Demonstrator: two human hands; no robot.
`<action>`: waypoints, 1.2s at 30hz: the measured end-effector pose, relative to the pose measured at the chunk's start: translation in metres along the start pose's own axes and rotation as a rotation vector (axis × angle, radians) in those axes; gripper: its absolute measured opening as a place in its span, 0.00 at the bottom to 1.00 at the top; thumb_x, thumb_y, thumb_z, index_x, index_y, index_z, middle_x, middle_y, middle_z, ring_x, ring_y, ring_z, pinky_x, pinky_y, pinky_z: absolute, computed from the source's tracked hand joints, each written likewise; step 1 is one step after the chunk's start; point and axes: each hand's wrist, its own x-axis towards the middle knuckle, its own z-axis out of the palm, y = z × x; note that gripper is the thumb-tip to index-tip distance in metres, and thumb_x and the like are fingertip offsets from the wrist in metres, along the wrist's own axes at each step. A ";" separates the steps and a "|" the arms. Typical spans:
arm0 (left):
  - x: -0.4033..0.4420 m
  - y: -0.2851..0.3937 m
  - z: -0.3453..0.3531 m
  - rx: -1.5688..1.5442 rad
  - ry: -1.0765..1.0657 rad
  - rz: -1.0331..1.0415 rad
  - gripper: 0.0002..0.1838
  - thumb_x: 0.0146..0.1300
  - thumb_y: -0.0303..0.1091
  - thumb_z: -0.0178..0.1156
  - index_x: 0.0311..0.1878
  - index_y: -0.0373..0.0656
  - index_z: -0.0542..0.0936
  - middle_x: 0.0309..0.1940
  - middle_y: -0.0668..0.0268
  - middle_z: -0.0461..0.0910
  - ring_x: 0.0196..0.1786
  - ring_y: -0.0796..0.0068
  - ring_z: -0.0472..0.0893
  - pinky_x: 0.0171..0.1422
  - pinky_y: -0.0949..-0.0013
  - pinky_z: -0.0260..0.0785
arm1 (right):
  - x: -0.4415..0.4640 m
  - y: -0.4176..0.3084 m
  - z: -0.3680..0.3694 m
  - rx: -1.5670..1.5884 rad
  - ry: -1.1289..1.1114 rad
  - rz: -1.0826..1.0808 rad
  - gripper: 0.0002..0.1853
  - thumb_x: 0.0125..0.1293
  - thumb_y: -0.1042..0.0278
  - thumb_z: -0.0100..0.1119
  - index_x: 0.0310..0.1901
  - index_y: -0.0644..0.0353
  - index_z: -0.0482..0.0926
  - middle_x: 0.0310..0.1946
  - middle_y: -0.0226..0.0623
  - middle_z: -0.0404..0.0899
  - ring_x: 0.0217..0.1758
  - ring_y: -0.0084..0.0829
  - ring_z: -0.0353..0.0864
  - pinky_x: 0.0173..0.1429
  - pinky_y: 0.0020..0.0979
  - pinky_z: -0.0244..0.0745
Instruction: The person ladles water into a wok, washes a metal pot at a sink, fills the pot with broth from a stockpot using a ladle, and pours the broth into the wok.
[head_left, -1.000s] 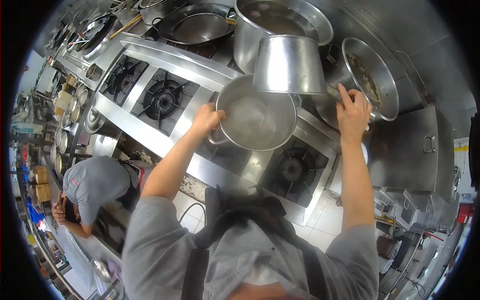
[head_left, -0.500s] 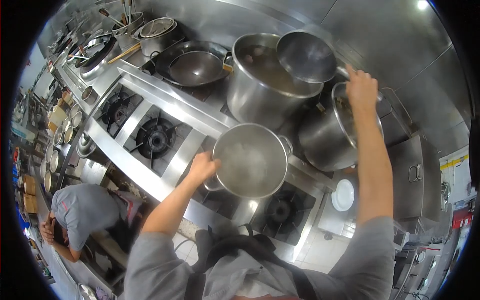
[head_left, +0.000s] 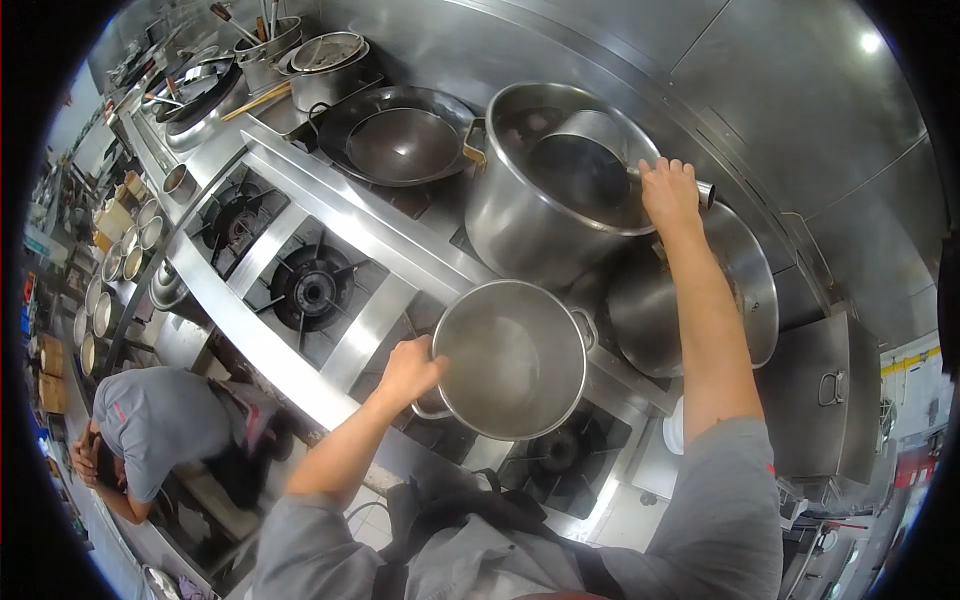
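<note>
My right hand (head_left: 671, 200) is closed around the metal handle of a single-handled wok (head_left: 572, 172). The wok's bowl is tilted down inside a tall steel stockpot (head_left: 515, 232), among dark liquid with some lumps in it. At the near left, my left hand (head_left: 415, 369) grips the rim of a two-handled steel pot (head_left: 512, 362), beside its left handle. Cloudy liquid appears to cover that pot's bottom, seen through haze. The pot is over the front of the stove, close to the stockpot.
A second large pot (head_left: 650, 315) stands right of the stockpot. Left of it sits a black wok (head_left: 400, 142). Gas burners (head_left: 314, 284) line the stove's front. Another person (head_left: 165, 430) bends down at lower left. A steel cabinet (head_left: 815, 400) is at right.
My right hand has brought the wok down and left, from above the stockpot's rim into it. My left hand still holds the pot. The whole view has shifted slightly.
</note>
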 end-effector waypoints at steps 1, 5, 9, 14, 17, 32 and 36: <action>0.000 0.001 -0.001 0.000 -0.003 -0.003 0.21 0.52 0.41 0.58 0.35 0.27 0.79 0.35 0.36 0.81 0.43 0.38 0.81 0.53 0.48 0.72 | 0.001 -0.003 0.002 0.006 -0.010 -0.017 0.09 0.65 0.66 0.53 0.41 0.53 0.82 0.36 0.35 0.82 0.44 0.38 0.81 0.48 0.40 0.69; 0.000 0.004 -0.002 0.051 0.002 0.013 0.21 0.53 0.41 0.57 0.36 0.27 0.79 0.35 0.36 0.80 0.43 0.37 0.81 0.53 0.47 0.72 | 0.007 -0.011 0.002 0.061 -0.072 -0.042 0.10 0.64 0.67 0.53 0.38 0.54 0.84 0.36 0.37 0.84 0.43 0.37 0.83 0.49 0.40 0.70; 0.001 0.005 -0.001 0.059 0.014 0.027 0.21 0.55 0.40 0.56 0.37 0.26 0.79 0.36 0.35 0.80 0.44 0.36 0.80 0.54 0.47 0.71 | 0.012 -0.011 -0.008 0.203 -0.316 -0.011 0.07 0.57 0.70 0.59 0.33 0.57 0.86 0.37 0.43 0.86 0.45 0.43 0.86 0.49 0.44 0.77; 0.004 0.007 -0.001 0.052 0.004 0.002 0.22 0.55 0.41 0.56 0.39 0.25 0.79 0.38 0.35 0.80 0.46 0.36 0.80 0.57 0.47 0.71 | 0.007 -0.003 -0.034 0.299 -0.469 0.158 0.10 0.52 0.70 0.62 0.36 0.60 0.86 0.41 0.47 0.86 0.48 0.47 0.85 0.52 0.42 0.80; 0.007 0.007 0.000 0.054 -0.005 -0.009 0.23 0.54 0.41 0.56 0.41 0.25 0.79 0.39 0.35 0.80 0.48 0.37 0.80 0.58 0.48 0.71 | -0.002 0.006 -0.048 0.340 -0.500 0.268 0.12 0.53 0.69 0.62 0.40 0.60 0.85 0.43 0.47 0.85 0.50 0.47 0.84 0.54 0.42 0.80; 0.032 0.006 0.012 -0.008 -0.017 -0.039 0.25 0.53 0.43 0.57 0.42 0.26 0.81 0.42 0.36 0.81 0.50 0.40 0.81 0.59 0.51 0.72 | -0.040 0.039 -0.076 0.501 -0.571 0.558 0.20 0.51 0.67 0.65 0.49 0.51 0.85 0.48 0.42 0.85 0.52 0.46 0.83 0.58 0.45 0.78; 0.030 0.011 0.009 -0.003 -0.010 -0.044 0.24 0.53 0.43 0.57 0.40 0.25 0.82 0.41 0.35 0.81 0.49 0.39 0.81 0.59 0.50 0.71 | -0.049 0.058 -0.079 0.536 -0.461 0.536 0.22 0.46 0.66 0.65 0.48 0.53 0.85 0.44 0.44 0.85 0.49 0.45 0.84 0.56 0.43 0.78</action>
